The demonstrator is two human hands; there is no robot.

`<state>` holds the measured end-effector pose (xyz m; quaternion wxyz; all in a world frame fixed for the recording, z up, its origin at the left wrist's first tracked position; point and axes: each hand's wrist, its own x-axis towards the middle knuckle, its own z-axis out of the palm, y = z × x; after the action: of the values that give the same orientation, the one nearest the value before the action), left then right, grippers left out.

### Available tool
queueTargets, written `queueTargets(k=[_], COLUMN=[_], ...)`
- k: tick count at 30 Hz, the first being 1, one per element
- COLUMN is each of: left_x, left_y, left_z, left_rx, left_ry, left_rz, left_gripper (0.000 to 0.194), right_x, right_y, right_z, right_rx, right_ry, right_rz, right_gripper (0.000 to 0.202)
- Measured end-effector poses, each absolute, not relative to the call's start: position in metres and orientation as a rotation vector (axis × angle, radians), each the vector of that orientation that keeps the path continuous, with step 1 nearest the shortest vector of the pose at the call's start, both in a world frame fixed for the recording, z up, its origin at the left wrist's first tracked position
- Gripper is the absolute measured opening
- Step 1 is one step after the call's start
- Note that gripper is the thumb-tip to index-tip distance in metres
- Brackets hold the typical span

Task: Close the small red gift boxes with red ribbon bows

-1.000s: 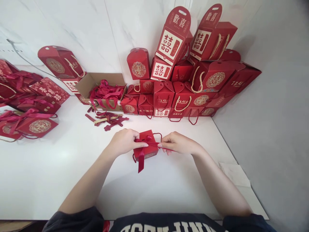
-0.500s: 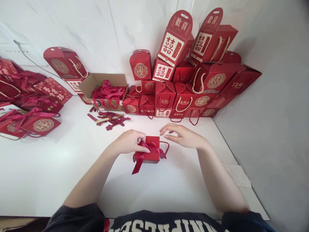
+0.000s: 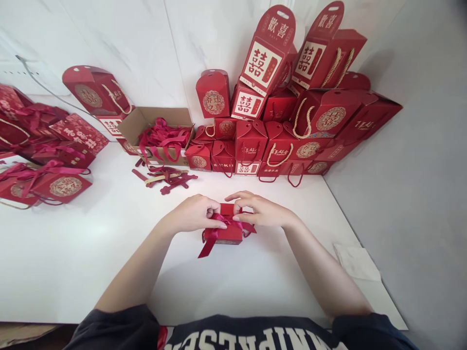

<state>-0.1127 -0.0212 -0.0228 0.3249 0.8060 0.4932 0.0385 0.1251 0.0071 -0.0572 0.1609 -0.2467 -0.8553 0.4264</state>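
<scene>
Left fingers (image 3: 221, 225) and right fingers (image 3: 237, 218) pinching ribbon (image 3: 207, 247) on red box (image 3: 230, 236), white table (image 3: 91, 253), marbled wall (image 3: 138, 53) behind, grey side wall (image 3: 430, 170).

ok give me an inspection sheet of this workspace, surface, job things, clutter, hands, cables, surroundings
Surface: white tabletop, glossy.
Job's things: small red box with a ribbon across its top, tail hanging over the front.
Clutter: loose straps before an open carton of ribbons; pale sheet at the right.
Hands: left hand pinching the ribbon; right hand at its other side, grip unclear.
Cables: one grey cable on the wall, far left.
Surroundings: stacked red boxes against a marbled wall; ribboned boxes at left.
</scene>
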Motion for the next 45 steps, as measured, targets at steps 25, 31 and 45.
queueTargets(k=[25,31,45], left_x=[-0.120,-0.125,-0.131], left_y=[-0.014,-0.010,-0.002], left_z=[-0.019,-0.023,-0.041], left_rx=[1.977,1.861,1.415], left_ry=[1.154,1.143,1.061], left_rz=[0.212,0.241,0.561], left_gripper=[0.035,0.036,0.030], right_x=[0.129,0.135,0.137], right_y=[0.015,0.018,0.025], right_z=[-0.063,-0.063,-0.079], right_rx=[-0.658,-0.636,-0.406], right_ry=[-2.215,-2.171,-1.879], right_rz=[1.363,1.358,1.353], right_gripper=[0.021,0.026,0.021])
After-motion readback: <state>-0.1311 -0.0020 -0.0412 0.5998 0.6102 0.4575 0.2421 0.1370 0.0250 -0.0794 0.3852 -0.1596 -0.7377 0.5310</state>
